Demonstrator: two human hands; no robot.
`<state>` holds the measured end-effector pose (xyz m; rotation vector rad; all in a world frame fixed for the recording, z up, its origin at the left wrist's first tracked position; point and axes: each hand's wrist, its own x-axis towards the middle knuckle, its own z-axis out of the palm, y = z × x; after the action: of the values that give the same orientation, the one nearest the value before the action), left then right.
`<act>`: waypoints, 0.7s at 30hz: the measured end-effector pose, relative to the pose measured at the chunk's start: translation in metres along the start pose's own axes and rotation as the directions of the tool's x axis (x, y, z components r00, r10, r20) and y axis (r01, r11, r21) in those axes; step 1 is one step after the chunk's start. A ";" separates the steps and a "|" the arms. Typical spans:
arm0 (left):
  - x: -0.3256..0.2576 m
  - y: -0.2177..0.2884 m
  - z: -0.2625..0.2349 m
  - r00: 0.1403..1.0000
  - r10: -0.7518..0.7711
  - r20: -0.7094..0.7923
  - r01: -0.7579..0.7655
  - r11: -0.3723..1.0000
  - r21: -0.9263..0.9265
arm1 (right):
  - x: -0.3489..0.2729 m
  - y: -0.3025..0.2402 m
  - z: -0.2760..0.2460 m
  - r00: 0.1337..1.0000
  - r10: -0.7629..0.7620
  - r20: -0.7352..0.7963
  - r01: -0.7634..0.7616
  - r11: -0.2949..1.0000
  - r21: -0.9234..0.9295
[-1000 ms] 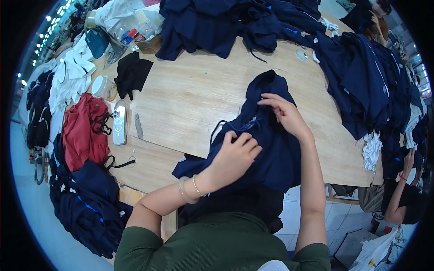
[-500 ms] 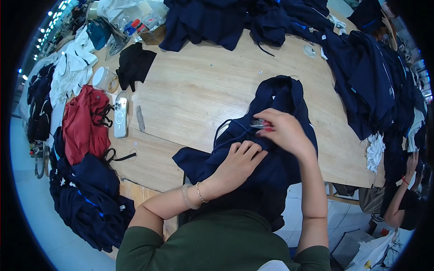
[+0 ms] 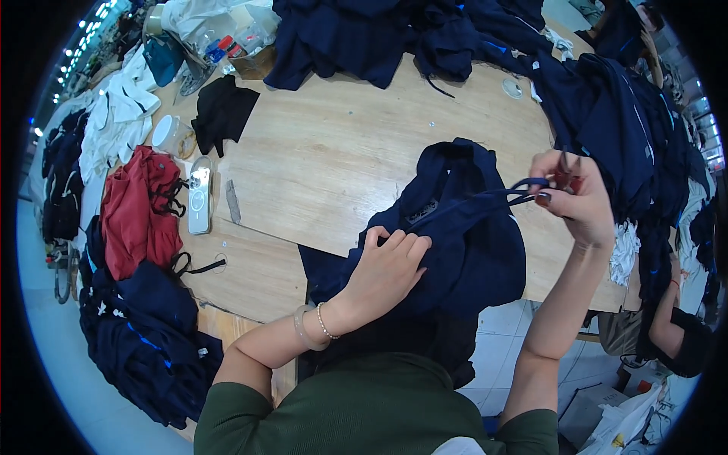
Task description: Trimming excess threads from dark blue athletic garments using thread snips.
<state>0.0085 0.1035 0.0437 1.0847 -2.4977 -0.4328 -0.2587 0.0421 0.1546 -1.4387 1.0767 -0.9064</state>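
**First speaker:** Wooden table, pale and wide, takes up the middle of the view, ringed by heaps of dark clothing. What sits on it nearest the person?

**Second speaker:** A navy garment, bunched at the near edge and spilling over it toward the person's lap. It lay flatter under both hands a second ago; now part of it is lifted.

**First speaker:** What changed?

**Second speaker:** The right hand has risen off the cloth and moved out to the right. A thin navy drawstring now runs taut from the garment's middle up to that hand. Half a second ago the same hand was low, pinching at the fabric.

**First speaker:** How are the hands set?

**Second speaker:** The right hand is curled almost closed, thumb and fingers pinched around the cord's looped end; something small and reddish shows in the grip, but I cannot tell what. The left hand lies fingers-down on the navy cloth, pressing it in place, loosely bent, gripping nothing.

**First speaker:** Anything else close by?

**Second speaker:** At the left, a red garment, then a white phone lying flat beside it.
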 end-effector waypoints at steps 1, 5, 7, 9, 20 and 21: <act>0.000 -0.001 0.000 1.000 0.022 0.011 -0.022 1.000 -0.013 | -0.002 -0.004 -0.003 1.000 -0.017 -0.003 0.017 1.000 0.023; -0.004 -0.001 0.000 0.999 0.049 0.009 -0.049 0.998 -0.032 | -0.001 -0.028 0.000 0.973 -0.206 -0.102 0.179 0.957 -0.226; -0.001 0.004 -0.003 0.994 -0.065 0.082 0.070 0.996 -0.052 | -0.005 -0.037 0.003 0.955 -0.254 -0.154 0.211 0.945 -0.249; -0.001 -0.004 -0.004 0.996 -0.038 0.077 0.041 0.998 -0.038 | 0.000 -0.042 0.004 0.981 -0.180 -0.076 0.152 0.947 -0.284; 0.012 -0.006 -0.030 0.945 0.301 0.128 -0.275 0.943 -0.186 | 0.050 0.002 0.055 0.815 0.345 0.465 -0.035 0.831 -0.555; 0.013 -0.007 -0.032 0.933 0.342 0.115 -0.314 0.926 -0.207 | 0.051 0.008 0.056 0.816 0.347 0.462 -0.038 0.830 -0.556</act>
<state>0.0189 0.0851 0.0718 0.5630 -2.6380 -0.6504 -0.1918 0.0100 0.1379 -1.8373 1.0379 0.0077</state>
